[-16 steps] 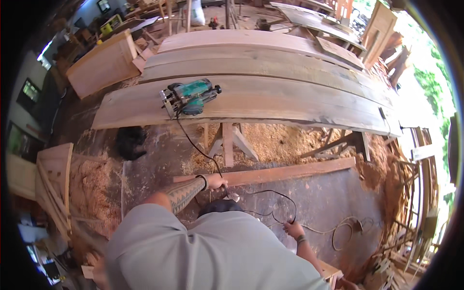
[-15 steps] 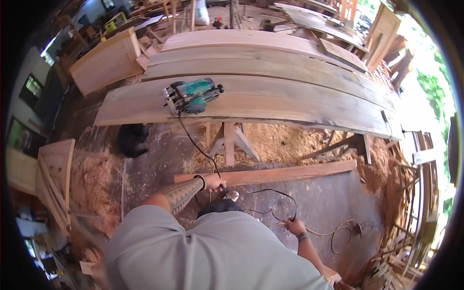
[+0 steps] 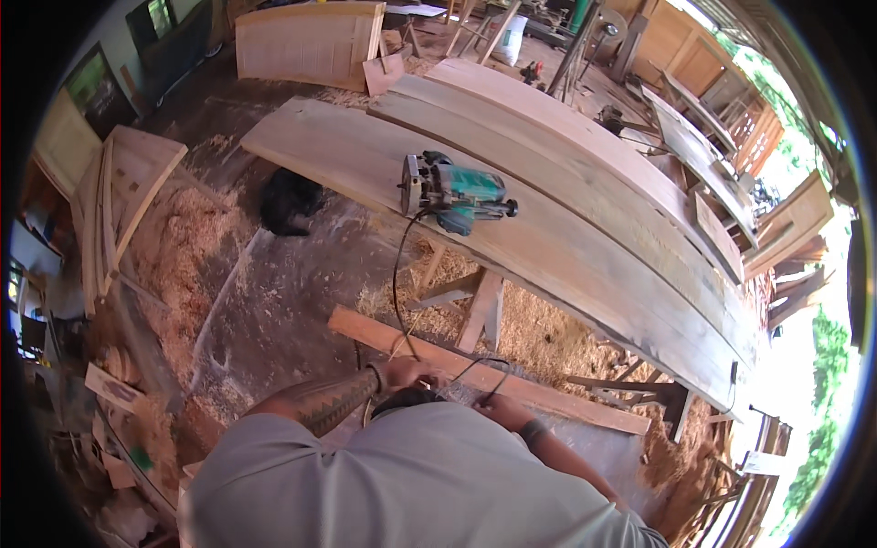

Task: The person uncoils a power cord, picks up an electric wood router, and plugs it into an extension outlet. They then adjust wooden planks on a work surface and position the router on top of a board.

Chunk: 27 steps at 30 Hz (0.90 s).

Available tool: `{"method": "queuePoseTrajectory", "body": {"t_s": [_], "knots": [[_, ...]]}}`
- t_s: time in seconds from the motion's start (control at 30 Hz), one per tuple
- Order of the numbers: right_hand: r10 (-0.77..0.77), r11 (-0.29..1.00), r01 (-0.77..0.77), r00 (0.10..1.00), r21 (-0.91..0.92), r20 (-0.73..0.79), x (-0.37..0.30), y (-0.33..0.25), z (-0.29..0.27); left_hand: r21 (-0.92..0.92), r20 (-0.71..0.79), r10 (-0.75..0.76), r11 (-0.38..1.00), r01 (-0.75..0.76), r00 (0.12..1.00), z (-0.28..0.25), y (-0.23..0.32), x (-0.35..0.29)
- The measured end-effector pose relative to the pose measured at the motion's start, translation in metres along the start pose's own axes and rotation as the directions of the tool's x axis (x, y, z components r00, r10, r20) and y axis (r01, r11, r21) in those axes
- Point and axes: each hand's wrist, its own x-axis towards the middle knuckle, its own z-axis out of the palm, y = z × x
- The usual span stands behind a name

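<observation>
A teal and black router (image 3: 461, 194) lies on its side on the nearest plank (image 3: 566, 274). Its black power cord (image 3: 396, 283) drops over the plank's edge and runs down to my hands. My left hand (image 3: 408, 373) is closed on the cord, close in front of my body. A short way to its right, my right hand (image 3: 498, 410) grips the same cord. Between the hands the cord rises in a small loop. My fingertips are small and partly blurred.
Wooden trestles (image 3: 480, 310) hold up the row of long planks. A reddish board (image 3: 530, 388) lies on the floor before me, with sawdust (image 3: 557, 333) behind it. A black dog-like shape (image 3: 289, 201) rests below the planks' left end. Wooden panels (image 3: 137, 187) lean at left.
My view has turned, so the planks now slant down to the right. My right hand has come in closer to my left, drawing the cord's loop smaller. The router still lies on the plank.
</observation>
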Motion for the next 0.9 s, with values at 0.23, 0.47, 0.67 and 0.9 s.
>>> {"method": "queuePoseTrajectory", "body": {"t_s": [0.23,0.47,0.67,0.9], "knots": [[-0.195,0.893,0.239,0.969,-0.381,0.149,0.065,-0.078,-0.082,-0.211,0.049,0.082,0.975,-0.07,0.995,0.036,0.057,0.077],[-0.309,0.951,0.308,0.946,0.028,0.095,0.105,-0.082,-0.188,-0.124,-0.174,0.1,0.985,-0.123,0.98,0.01,0.097,0.067],[-0.059,0.836,0.313,0.868,0.451,-0.493,0.215,-0.025,-0.3,-0.228,-0.502,0.125,0.935,-0.27,0.856,-0.013,0.126,0.052],[-0.177,0.656,0.306,0.951,0.689,-0.254,0.286,-0.012,-0.318,-0.239,-0.816,0.147,0.795,-0.558,0.559,-0.042,0.168,0.095]]}}
